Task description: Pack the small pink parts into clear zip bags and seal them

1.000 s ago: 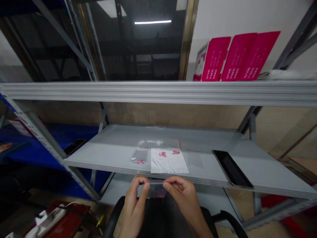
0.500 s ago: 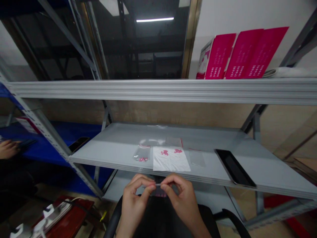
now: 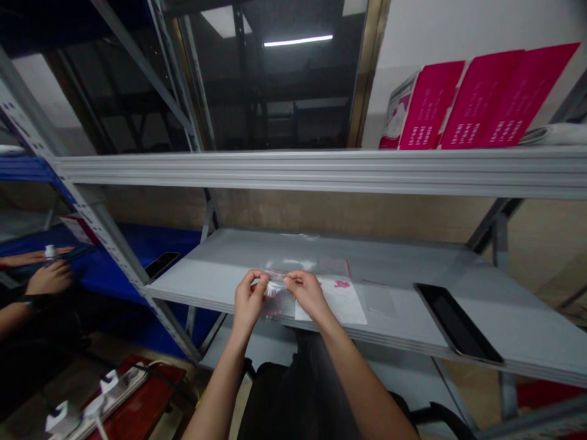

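My left hand (image 3: 250,294) and my right hand (image 3: 306,291) pinch the top edge of a clear zip bag (image 3: 275,277) between fingertips, stretched from one to the other over the grey shelf. Small pink pieces (image 3: 274,313) show through clear plastic below; I cannot tell whether they lie in the held bag or in one behind it. To the right, a white sheet (image 3: 337,308) bears a cluster of pink pieces (image 3: 342,284). Part of a second cluster is hidden by my right hand. Two flat clear bags (image 3: 380,297) lie behind and right of the sheet.
A black tablet (image 3: 458,322) rests at the right of the grey shelf (image 3: 206,275). Pink boxes (image 3: 477,104) stand on the upper shelf. At left, another person's hands (image 3: 49,278) hold a small bottle, near a phone (image 3: 162,264). A power strip (image 3: 112,397) sits lower left.
Both my hands have moved up and forward, from in front of the shelf edge to above the shelf, still with the bag. The view has turned slightly left.
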The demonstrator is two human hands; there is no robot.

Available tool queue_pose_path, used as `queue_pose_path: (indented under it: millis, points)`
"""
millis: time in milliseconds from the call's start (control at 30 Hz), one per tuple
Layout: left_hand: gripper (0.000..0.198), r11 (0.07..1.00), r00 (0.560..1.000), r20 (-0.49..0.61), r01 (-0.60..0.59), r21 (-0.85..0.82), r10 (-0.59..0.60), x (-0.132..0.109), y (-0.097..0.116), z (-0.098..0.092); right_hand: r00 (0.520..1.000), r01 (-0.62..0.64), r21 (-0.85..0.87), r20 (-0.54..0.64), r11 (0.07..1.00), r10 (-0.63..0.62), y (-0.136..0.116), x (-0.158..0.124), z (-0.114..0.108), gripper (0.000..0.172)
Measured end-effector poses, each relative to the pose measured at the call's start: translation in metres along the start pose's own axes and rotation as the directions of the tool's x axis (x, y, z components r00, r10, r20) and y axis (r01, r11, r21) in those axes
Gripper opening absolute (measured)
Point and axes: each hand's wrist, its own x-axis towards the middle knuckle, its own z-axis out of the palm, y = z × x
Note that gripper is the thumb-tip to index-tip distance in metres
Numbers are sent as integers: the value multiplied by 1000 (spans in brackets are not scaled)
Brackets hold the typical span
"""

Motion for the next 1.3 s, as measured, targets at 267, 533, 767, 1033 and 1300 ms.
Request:
queue_pose_path:
  millis: [267, 533, 767, 1033, 1300]
  points:
    - [24, 917, 1000, 12, -3, 399, -2, 53, -35, 21, 997, 43, -193, -51, 980, -54, 24, 56, -5, 17]
    - [28, 838, 995, -19, -71, 541, 96, 47, -29, 14, 935, 13, -465, -307, 885, -175, 49, -21, -133, 35]
    - [26, 882, 953, -4, -278, 382, 302, -11, 12, 41, 895, -73, -644, -379, 762, -234, 87, -71, -183, 30]
    - [16, 972, 943, 237, -232, -38, 234, -101, 42, 97, 792, -76, -636, -507, 768, -341, 81, -74, -178, 39]
    - [51, 636, 850, 417, 520, -569, -322, -113, 42, 121, 856, 113, -456, -407, 883, -319, 13, -114, -93, 22]
